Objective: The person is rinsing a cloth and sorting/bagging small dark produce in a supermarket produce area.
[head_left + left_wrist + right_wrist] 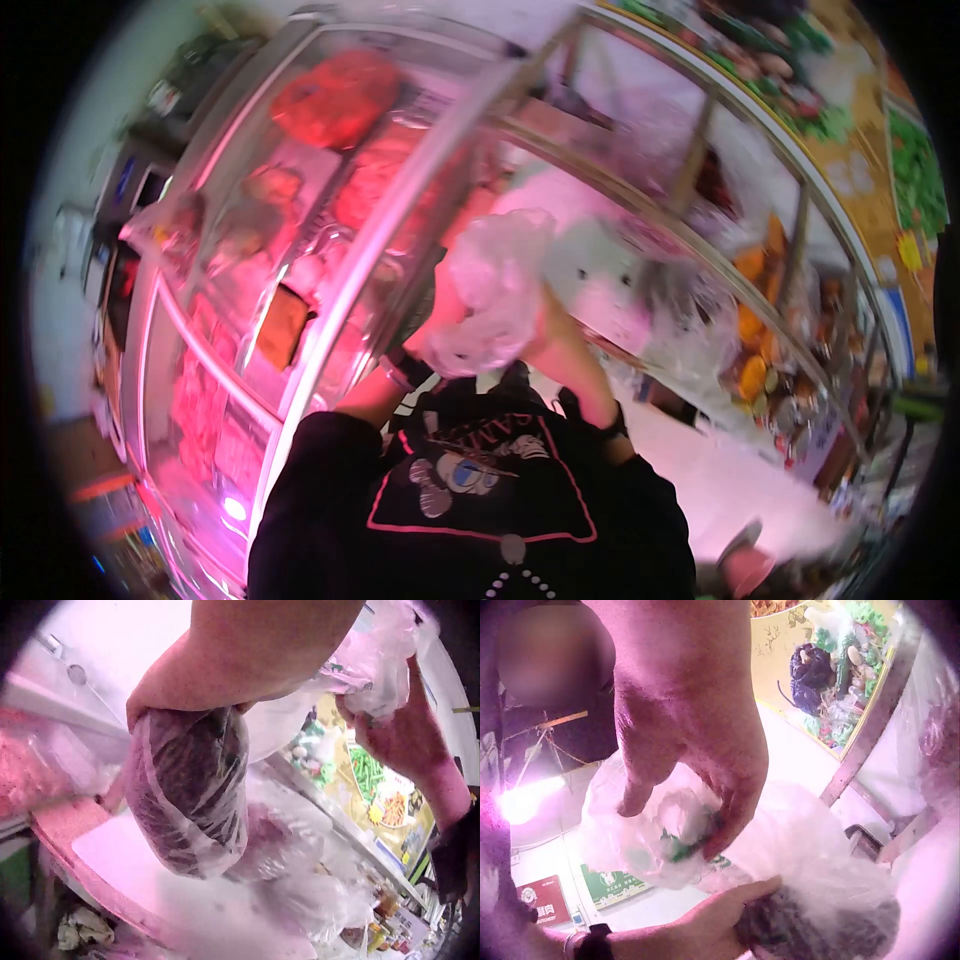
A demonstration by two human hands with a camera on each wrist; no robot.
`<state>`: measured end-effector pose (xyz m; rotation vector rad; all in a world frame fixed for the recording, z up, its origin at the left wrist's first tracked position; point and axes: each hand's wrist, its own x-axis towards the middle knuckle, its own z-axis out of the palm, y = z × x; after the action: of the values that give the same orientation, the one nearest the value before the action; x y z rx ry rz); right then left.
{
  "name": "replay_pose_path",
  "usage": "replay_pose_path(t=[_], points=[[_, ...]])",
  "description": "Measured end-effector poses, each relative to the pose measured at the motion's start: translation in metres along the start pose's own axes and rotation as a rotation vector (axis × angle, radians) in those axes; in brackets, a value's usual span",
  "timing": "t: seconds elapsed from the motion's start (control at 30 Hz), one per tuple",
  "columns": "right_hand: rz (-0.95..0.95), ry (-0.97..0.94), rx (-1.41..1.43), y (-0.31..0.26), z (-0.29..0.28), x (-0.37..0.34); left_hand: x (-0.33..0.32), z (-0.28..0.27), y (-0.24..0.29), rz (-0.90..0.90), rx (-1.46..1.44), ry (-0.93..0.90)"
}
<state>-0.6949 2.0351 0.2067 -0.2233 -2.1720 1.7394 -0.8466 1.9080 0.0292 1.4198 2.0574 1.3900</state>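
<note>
In the left wrist view, my left hand (232, 660) grips a clear plastic bag (191, 791) with dark, lumpy contents; what they are I cannot tell. The right wrist view shows this left hand (724, 915) below, its thumb lying along the filled bag (817, 922). Above it, my right hand (697, 742) curls its fingers and thumb round a thin white plastic bag (630, 832) with green print. From the head view, the crumpled white plastic (490, 280) hangs between both forearms and hides most of the fingers.
A glass display case (340, 330) with pink-lit meat stands on the left. To the right, a white board (600, 290) lies under a metal frame (620, 190), with plastic bags (690, 310) and orange items (755, 340) beyond. A bright lamp (532, 801) glows in the right wrist view.
</note>
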Motion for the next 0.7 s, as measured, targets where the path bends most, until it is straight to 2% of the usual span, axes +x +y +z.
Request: replay_pose_path(t=[0.07,0.13,0.17,0.2,0.23,0.37,0.43,0.57,0.7], points=[[0.022,-0.069,0.135,-0.008,0.012,0.005,0.015,-0.041,0.011,-0.003,0.018,0.136],[0.088,0.097,0.216,-0.011,0.027,0.005,0.014,-0.091,0.013,-0.033,0.065,0.291],[0.069,0.052,0.228,-0.014,0.027,0.002,0.009,-0.117,0.017,-0.050,0.096,0.378],[0.146,0.072,0.195,-0.016,0.027,0.000,0.002,-0.143,0.014,-0.066,0.138,0.463],[0.228,0.104,0.153,-0.018,0.030,-0.001,-0.005,-0.170,0.009,-0.085,0.177,0.538],[0.111,0.085,0.033,0.007,0.054,0.002,-0.031,-0.283,-0.031,-0.148,0.389,0.874],[0.184,0.107,0.031,0.011,0.067,0.004,-0.040,-0.338,-0.062,-0.178,0.509,1.014],[0.277,0.187,0.032,0.004,0.100,0.012,-0.060,-0.437,-0.125,-0.277,0.720,1.177],[0.259,0.204,-0.081,0.008,0.120,0.019,-0.073,-0.495,-0.182,-0.426,0.852,1.183]])
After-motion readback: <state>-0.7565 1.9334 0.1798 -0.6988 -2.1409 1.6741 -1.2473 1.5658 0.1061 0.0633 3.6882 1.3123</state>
